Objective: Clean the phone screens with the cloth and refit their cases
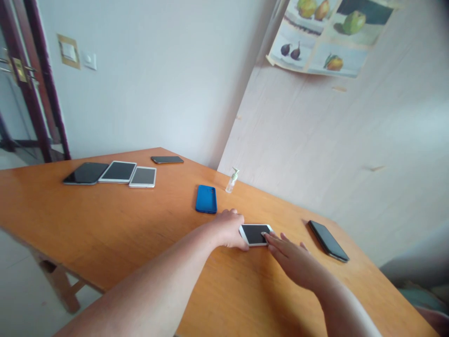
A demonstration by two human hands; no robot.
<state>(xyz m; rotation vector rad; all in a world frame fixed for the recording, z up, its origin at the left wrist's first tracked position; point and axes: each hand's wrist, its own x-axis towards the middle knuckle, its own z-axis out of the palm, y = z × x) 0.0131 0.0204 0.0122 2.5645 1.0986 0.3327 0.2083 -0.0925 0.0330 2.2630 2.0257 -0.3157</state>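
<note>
On the orange table (pixel 105 234), both hands meet at a white phone (pixel 255 234) lying flat: the left hand (pixel 229 229) curls against its near end, the right hand (pixel 293 260) lies spread, fingertips (pixel 270 238) on its screen. Nearby lie a blue phone case (pixel 206 199), a small spray bottle (pixel 232 180) and a black phone (pixel 328 240).

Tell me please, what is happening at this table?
A person has both hands on a white phone lying flat on the table. The left hand holds its left end; the right hand rests fingertips on its screen. A blue phone, a black phone, a small bottle and three tablets lie around.
</note>
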